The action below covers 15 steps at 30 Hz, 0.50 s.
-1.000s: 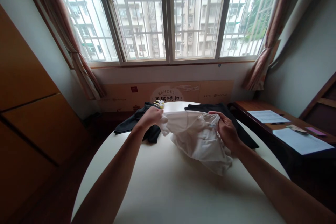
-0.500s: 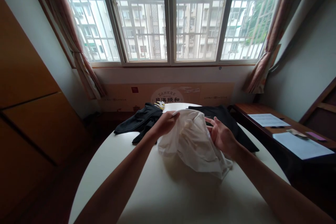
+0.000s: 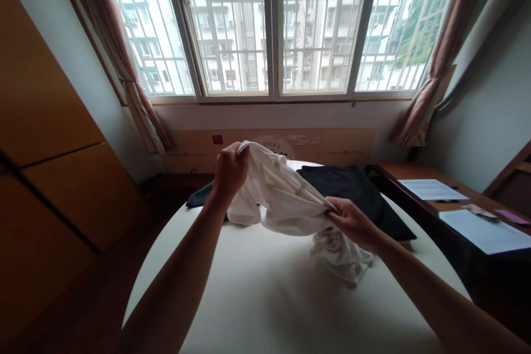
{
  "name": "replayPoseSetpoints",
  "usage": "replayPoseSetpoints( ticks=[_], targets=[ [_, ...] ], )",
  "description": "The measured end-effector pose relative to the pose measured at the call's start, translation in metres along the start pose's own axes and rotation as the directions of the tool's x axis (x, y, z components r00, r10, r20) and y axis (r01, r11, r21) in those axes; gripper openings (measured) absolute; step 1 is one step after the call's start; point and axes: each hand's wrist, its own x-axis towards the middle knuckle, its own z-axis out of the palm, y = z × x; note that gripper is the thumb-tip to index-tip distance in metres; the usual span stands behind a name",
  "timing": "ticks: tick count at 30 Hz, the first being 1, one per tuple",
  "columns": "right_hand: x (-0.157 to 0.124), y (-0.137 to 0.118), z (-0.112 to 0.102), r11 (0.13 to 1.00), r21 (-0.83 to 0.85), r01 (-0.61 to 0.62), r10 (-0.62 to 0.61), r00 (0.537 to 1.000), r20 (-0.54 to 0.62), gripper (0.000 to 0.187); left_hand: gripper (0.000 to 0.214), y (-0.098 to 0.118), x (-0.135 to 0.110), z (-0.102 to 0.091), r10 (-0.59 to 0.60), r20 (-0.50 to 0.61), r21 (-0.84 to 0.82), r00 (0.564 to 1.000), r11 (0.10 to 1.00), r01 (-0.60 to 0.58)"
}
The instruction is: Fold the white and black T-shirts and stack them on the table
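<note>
My left hand (image 3: pixel 230 172) is raised at the middle of the view, shut on a gathered edge of a white cloth garment (image 3: pixel 282 199). My right hand (image 3: pixel 352 222) pinches another part of it lower down, so the fabric stretches between them. Its loose end hangs crumpled onto the round white table (image 3: pixel 257 298). Behind my right hand lies a flat black garment (image 3: pixel 340 185). A second dark garment (image 3: pixel 199 196) shows only in part, mostly hidden behind my left hand and the white cloth.
To the right stands a wooden desk (image 3: pixel 398 172) bearing sheets of paper (image 3: pixel 483 231) and small items. A tall wooden cabinet (image 3: pixel 50 121) fills the left side. Behind the table are a wall panel with printed characters and a barred window.
My left hand has risen and pulled the white garment up from the table. My right hand has closed on the cloth. The small yellow-and-white item at the table's back is now out of sight.
</note>
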Motion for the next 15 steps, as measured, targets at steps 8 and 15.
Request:
replayPoseSetpoints(
  ticks=[8,15],
  targets=[
    [0.004,-0.009,-0.031,0.913,0.399,0.089,0.071,0.927,-0.369,0.032,0.037,-0.005,0.012,-0.026,0.012,-0.092,-0.041,0.996,0.999,-0.016],
    [0.015,-0.021,-0.039,0.801,0.599,0.003,0.177,0.954,-0.242,0.02,0.037,0.012,0.014,-0.051,-0.023,-0.101,-0.03,0.995,0.999,0.02]
  ],
)
